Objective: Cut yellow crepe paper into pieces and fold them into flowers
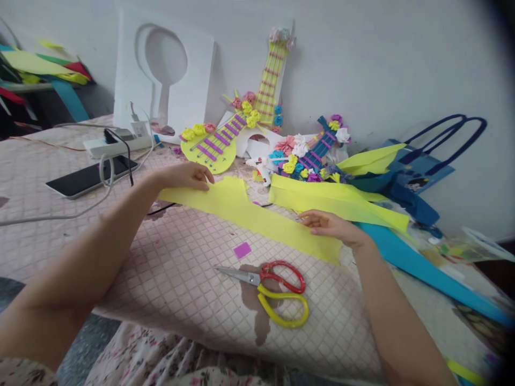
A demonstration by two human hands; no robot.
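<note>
A long yellow paper strip (257, 217) lies across the quilted table. My left hand (187, 176) rests on its far left end, fingers together and pressed flat on the sheet. My right hand (332, 225) lies on the strip's right part, fingers stretched out over it. Scissors (273, 289) with one red and one yellow handle lie closed on the table in front of the strip, between my arms. A small purple paper square (242, 250) sits just beyond the blades.
Behind the strip lie more yellow sheets (333, 198), two paper guitars with flowers (225, 142) (309, 155), a white foam cut-out (164, 75), a blue bag (418, 166) and blue paper (422, 262). A phone (86, 179), power strip (116, 142) and cables occupy the left.
</note>
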